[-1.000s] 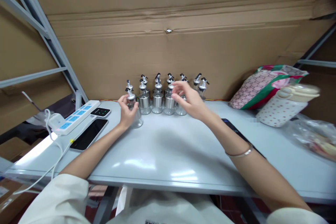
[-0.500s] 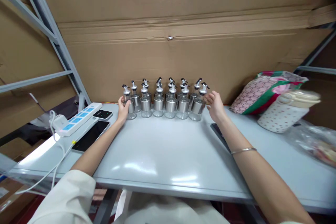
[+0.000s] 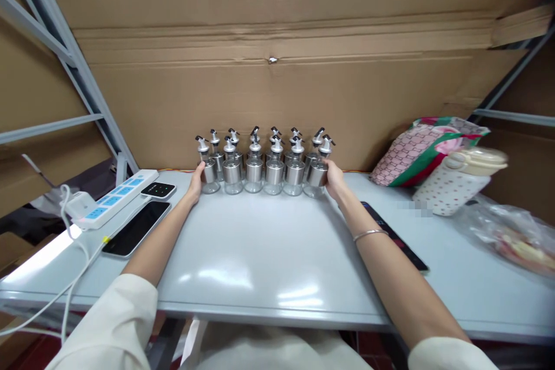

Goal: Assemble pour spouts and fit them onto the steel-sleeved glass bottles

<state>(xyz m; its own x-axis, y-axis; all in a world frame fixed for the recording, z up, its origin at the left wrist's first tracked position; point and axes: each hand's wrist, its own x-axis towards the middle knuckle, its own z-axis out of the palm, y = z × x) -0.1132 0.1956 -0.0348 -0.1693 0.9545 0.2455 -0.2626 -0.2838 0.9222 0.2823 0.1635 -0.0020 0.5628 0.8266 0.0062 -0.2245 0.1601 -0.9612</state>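
Two rows of glass oil bottles with steel bands and black-tipped pour spouts stand upright near the cardboard backing. My left hand lies against the outer side of the leftmost front oil bottle. At the other end, my right hand touches the outer side of the rightmost front oil bottle. Both hands look open and flattened along the bottles, with some fingertips hidden behind them. Between them stand more front bottles, such as a middle oil bottle. The back row is partly covered by the front one.
On the grey table, a power strip, a small black-faced device and a phone lie left. Right are another phone, a patterned bag, a dotted flask and a plastic bag.
My right hand has moved left from beside the rightmost bottle to touch it. My left thumb no longer shows in front of the leftmost bottle. The view has shifted slightly.
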